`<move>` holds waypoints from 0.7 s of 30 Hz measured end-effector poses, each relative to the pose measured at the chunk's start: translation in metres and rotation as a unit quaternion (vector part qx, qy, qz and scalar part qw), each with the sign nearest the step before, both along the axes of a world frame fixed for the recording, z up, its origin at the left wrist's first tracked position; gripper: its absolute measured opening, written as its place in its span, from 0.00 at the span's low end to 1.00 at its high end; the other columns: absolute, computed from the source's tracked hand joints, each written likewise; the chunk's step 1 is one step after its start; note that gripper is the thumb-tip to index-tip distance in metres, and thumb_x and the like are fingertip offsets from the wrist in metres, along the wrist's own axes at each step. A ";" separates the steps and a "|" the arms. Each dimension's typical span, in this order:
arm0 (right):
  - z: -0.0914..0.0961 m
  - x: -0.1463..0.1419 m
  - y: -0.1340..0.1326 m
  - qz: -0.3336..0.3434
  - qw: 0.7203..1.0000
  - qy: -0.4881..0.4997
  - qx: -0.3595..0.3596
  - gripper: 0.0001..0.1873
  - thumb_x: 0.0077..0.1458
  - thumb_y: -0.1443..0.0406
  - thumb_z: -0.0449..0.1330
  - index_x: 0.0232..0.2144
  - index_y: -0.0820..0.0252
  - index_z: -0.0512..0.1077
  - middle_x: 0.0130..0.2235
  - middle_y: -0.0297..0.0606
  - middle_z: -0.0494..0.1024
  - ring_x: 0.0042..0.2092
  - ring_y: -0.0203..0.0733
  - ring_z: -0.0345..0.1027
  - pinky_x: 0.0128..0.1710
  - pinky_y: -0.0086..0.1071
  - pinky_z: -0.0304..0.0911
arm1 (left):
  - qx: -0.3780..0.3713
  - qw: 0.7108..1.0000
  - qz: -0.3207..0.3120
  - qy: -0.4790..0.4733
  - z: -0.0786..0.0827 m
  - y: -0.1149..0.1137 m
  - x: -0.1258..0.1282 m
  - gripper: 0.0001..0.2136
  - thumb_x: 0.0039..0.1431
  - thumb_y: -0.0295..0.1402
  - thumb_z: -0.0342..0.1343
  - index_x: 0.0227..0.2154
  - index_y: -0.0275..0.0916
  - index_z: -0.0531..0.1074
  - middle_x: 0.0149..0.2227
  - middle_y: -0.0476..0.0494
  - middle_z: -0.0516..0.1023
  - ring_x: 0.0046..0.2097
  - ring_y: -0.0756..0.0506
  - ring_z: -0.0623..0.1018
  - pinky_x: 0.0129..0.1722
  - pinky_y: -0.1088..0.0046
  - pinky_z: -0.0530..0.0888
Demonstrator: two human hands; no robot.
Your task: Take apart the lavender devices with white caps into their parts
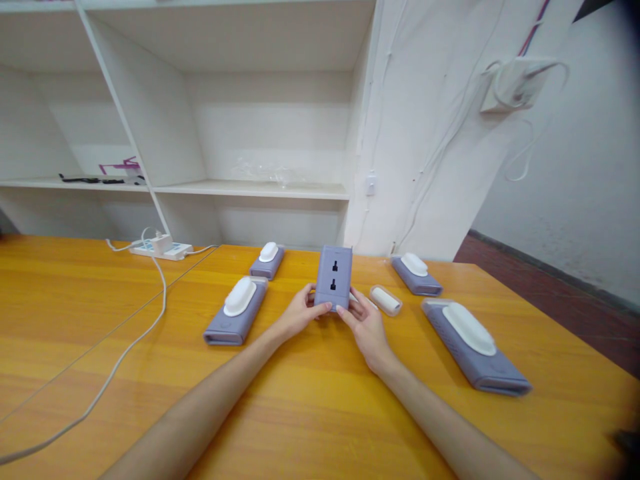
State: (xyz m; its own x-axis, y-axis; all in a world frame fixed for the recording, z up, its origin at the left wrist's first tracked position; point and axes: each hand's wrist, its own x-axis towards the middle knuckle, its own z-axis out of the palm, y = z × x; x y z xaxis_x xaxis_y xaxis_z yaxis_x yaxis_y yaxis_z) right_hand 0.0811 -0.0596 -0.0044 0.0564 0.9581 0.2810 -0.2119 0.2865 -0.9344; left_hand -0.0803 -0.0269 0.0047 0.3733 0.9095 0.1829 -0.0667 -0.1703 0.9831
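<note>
Both my hands hold a lilac box [334,275] upright above the table, its front facing me with two black keyhole-like marks one above the other. My left hand [303,311] grips its lower left side, thumb across the bottom edge. At the lower right, my right hand [367,331] grips it in the same way, fingers behind. A small white rounded piece in a clear case [386,301] lies just right of my right hand. Behind my right fingers shows part of another white thing, mostly hidden.
Lilac cases with white oval pieces on top lie left [236,313] and right [475,343], with others farther back. A white power strip [163,248] sits at the back left, its cable [145,337] running across the wooden table [320,413]. White shelves [250,190] stand behind.
</note>
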 end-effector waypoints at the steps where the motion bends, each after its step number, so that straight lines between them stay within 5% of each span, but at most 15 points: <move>1: 0.000 0.000 0.000 0.002 1.000 -0.002 0.000 0.36 0.44 0.61 0.66 0.56 0.61 0.62 0.50 0.45 0.73 0.51 0.48 0.68 0.53 0.46 0.62 | 0.002 1.000 0.001 -0.007 0.000 0.000 0.000 0.26 0.47 0.40 0.64 0.46 0.35 0.63 0.44 0.37 0.75 0.39 0.44 0.77 0.34 0.71 0.73; 8: -0.001 0.000 0.000 0.019 1.000 -0.006 -0.005 0.33 0.43 0.62 0.66 0.53 0.60 0.65 0.48 0.44 0.75 0.48 0.47 0.70 0.53 0.46 0.62 | 0.000 0.998 -0.032 -0.047 0.005 0.000 -0.002 0.29 0.44 0.35 0.66 0.50 0.35 0.65 0.52 0.36 0.72 0.51 0.40 0.73 0.53 0.61 0.68; 21: -0.001 0.002 0.000 0.021 1.000 -0.008 -0.018 0.32 0.40 0.61 0.67 0.50 0.60 0.67 0.45 0.44 0.76 0.46 0.48 0.71 0.51 0.46 0.63 | -0.007 0.999 -0.038 -0.021 0.010 0.000 -0.004 0.30 0.40 0.36 0.68 0.48 0.35 0.67 0.49 0.37 0.74 0.49 0.41 0.75 0.51 0.61 0.69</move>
State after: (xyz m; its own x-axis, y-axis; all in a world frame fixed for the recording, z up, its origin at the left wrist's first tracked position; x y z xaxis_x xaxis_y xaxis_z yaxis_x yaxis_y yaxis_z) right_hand 0.0834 -0.0600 -0.0055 0.0123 0.9687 0.2478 -0.2081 0.2448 -0.9470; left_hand -0.0846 -0.0271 0.0143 0.4342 0.8812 0.1869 -0.1201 -0.1490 0.9815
